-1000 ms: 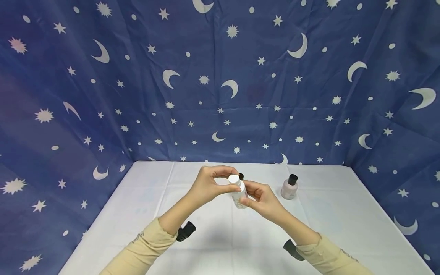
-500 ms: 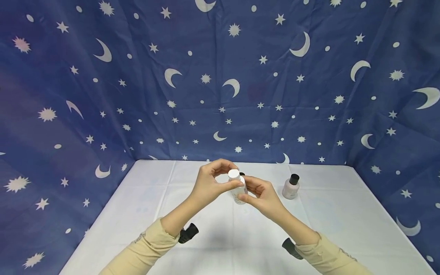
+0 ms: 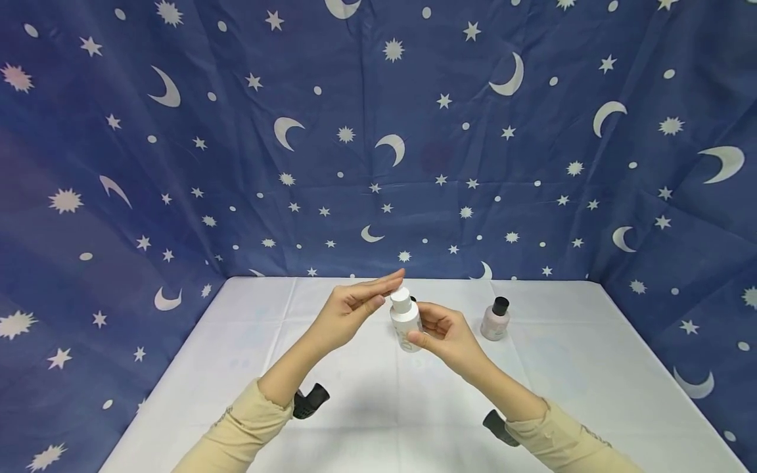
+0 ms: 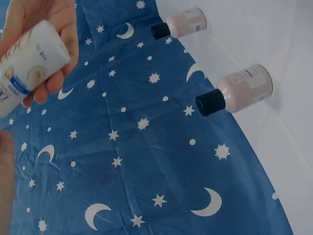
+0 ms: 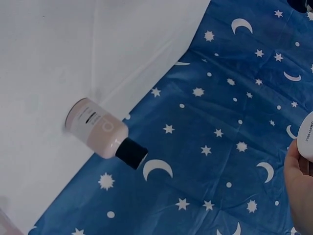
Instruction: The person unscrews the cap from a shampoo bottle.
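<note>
A white bottle (image 3: 405, 320) with a white cap is held above the table, near its middle. My right hand (image 3: 449, 341) grips its body from the right, thumb in front and fingers behind. My left hand (image 3: 349, 314) is by the cap with its fingers extended; whether the fingertips touch the cap cannot be told. Gold and blue print shows on the bottle (image 4: 32, 66) in the left wrist view, tilted there. At the right edge of the right wrist view, the right hand (image 5: 299, 188) holds the bottle's round, date-stamped base.
A pink bottle (image 3: 495, 322) with a black cap stands on the white-covered table (image 3: 568, 368), to the right. Behind the white bottle, another black cap (image 3: 413, 299) peeks out; the left wrist view shows both pink bottles (image 4: 247, 88). A blue star-patterned cloth (image 3: 378, 131) hangs behind.
My left hand has let go of the cap, its fingers straightening, and has shifted slightly left. The right hand still holds the white bottle, which is now less covered.
</note>
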Action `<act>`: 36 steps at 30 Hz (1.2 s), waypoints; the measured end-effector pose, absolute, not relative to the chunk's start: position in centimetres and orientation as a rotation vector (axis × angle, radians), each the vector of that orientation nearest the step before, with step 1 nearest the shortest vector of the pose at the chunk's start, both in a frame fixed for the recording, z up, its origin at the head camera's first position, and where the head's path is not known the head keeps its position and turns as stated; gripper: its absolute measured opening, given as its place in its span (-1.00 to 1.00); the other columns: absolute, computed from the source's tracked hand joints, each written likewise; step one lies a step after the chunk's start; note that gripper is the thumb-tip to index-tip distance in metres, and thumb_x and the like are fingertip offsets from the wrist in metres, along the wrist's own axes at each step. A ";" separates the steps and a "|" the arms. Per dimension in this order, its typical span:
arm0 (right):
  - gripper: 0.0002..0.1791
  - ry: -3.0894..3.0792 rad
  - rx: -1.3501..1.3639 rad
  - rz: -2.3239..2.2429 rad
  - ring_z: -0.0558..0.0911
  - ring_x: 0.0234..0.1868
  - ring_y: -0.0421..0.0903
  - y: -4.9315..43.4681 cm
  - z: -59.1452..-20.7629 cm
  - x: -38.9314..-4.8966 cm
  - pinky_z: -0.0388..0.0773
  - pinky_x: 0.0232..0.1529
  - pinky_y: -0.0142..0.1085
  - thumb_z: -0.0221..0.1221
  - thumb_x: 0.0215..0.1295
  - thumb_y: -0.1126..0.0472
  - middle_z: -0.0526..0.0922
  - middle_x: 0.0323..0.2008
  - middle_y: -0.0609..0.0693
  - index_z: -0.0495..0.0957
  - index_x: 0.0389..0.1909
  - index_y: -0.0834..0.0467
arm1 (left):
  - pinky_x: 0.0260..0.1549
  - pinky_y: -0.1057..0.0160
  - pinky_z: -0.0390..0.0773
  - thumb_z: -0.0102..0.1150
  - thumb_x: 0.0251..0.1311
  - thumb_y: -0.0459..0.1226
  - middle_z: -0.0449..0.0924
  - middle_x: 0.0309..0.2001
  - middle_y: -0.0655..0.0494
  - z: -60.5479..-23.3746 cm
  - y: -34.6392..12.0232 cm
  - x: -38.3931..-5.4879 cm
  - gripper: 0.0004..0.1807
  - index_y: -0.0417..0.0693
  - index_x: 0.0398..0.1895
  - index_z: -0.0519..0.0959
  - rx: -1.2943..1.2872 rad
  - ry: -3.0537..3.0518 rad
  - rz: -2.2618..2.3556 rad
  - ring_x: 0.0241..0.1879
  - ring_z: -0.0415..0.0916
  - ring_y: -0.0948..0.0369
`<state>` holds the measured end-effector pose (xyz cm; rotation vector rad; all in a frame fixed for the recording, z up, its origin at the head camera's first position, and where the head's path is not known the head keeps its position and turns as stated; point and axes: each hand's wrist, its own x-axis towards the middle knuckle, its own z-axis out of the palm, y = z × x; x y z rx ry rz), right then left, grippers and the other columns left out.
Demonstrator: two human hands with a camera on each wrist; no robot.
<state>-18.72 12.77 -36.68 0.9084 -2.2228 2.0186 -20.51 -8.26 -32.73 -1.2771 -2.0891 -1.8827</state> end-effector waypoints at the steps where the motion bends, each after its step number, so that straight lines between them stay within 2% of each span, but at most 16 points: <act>1: -0.42 -2.222 0.914 2.019 0.58 -0.01 -0.41 12.7 -36.7 -18.7 0.52 0.05 -0.50 0.25 0.21 0.23 0.48 0.09 0.46 0.36 0.13 0.51 | 0.27 0.27 0.34 -0.01 0.34 -0.30 0.30 0.27 -0.31 -32.7 -8.3 -20.6 -0.57 -0.52 0.11 0.40 -1.302 -2.088 -1.883 0.28 0.31 0.38; 8: -0.38 -2.186 0.949 2.046 0.59 -0.02 -0.38 12.1 -37.0 -18.5 0.54 0.05 -0.46 0.24 0.22 0.15 0.47 0.05 0.51 0.35 0.12 0.54 | 0.17 0.23 0.47 0.07 0.27 -0.33 0.41 0.12 -0.43 -32.4 -8.2 -20.9 -0.59 -0.58 0.02 0.45 -1.383 -2.050 -1.870 0.18 0.43 0.39; 14: -0.41 -2.150 0.958 2.013 0.59 -0.02 -0.38 11.7 -37.0 -18.3 0.55 0.03 -0.47 0.24 0.21 0.18 0.50 0.03 0.49 0.36 0.10 0.54 | 0.05 0.21 0.57 0.21 0.16 -0.27 0.50 0.01 -0.43 -32.2 -8.3 -20.5 -0.57 -0.52 -0.06 0.53 -1.239 -2.060 -1.974 0.07 0.55 0.31; 19: -0.44 -2.158 0.966 1.951 0.58 -0.03 -0.40 11.7 -37.0 -18.5 0.53 0.05 -0.47 0.25 0.20 0.20 0.53 0.00 0.48 0.40 0.07 0.53 | 0.04 0.21 0.58 0.35 -0.06 -0.10 0.59 -0.12 -0.42 -32.3 -8.0 -20.3 -0.43 -0.55 -0.26 0.59 -1.091 -2.028 -1.989 -0.03 0.61 0.31; 21: -0.46 -2.165 0.961 1.945 0.58 -0.03 -0.40 11.6 -37.1 -18.5 0.53 0.05 -0.48 0.26 0.19 0.23 0.54 -0.01 0.47 0.41 0.06 0.53 | 0.06 0.21 0.56 0.38 -0.10 -0.12 0.67 -0.19 -0.28 -32.5 -7.9 -20.1 -0.45 -0.56 -0.34 0.60 -1.064 -2.004 -1.979 -0.07 0.61 0.33; 23: -0.49 -2.166 0.954 1.937 0.58 -0.04 -0.41 11.7 -37.1 -18.5 0.53 0.04 -0.49 0.27 0.17 0.27 0.55 -0.03 0.47 0.42 0.05 0.53 | 0.08 0.21 0.54 0.42 -0.09 -0.20 0.72 -0.24 -0.03 -32.7 -7.8 -20.1 -0.55 -0.54 -0.40 0.60 -1.059 -1.976 -1.977 -0.10 0.61 0.33; 25: -0.51 -2.159 0.948 1.932 0.58 -0.05 -0.41 11.7 -37.1 -18.6 0.53 0.03 -0.51 0.27 0.16 0.32 0.55 -0.04 0.47 0.42 0.04 0.54 | 0.09 0.22 0.51 0.43 -0.10 -0.31 0.71 -0.29 0.22 -32.9 -7.5 -20.0 -0.66 -0.50 -0.45 0.58 -1.060 -1.956 -1.968 -0.14 0.60 0.32; 27: -0.51 -2.155 0.939 1.924 0.58 -0.06 -0.42 11.6 -37.1 -18.6 0.54 0.02 -0.51 0.27 0.14 0.35 0.55 -0.05 0.47 0.42 0.04 0.54 | 0.09 0.23 0.50 0.42 -0.11 -0.39 0.65 -0.31 0.37 -32.9 -7.3 -19.8 -0.74 -0.46 -0.50 0.55 -1.053 -1.935 -1.958 -0.17 0.57 0.32; 31: -0.51 -2.159 0.907 1.926 0.58 -0.07 -0.42 11.5 -37.0 -18.7 0.54 0.01 -0.51 0.28 0.11 0.40 0.55 -0.05 0.47 0.42 0.05 0.53 | 0.07 0.31 0.50 0.42 -0.13 -0.45 0.58 -0.30 0.39 -33.1 -6.7 -19.4 -0.77 -0.37 -0.53 0.50 -0.978 -1.898 -1.946 -0.14 0.50 0.31; 36: -0.51 -2.163 0.878 1.926 0.58 -0.06 -0.43 11.5 -36.8 -18.7 0.55 0.01 -0.49 0.28 0.10 0.43 0.55 -0.04 0.48 0.42 0.05 0.54 | 0.03 0.37 0.53 0.38 -0.12 -0.52 0.54 -0.24 0.33 -33.4 -6.1 -18.9 -0.79 -0.40 -0.47 0.50 -0.889 -1.844 -1.927 -0.12 0.48 0.32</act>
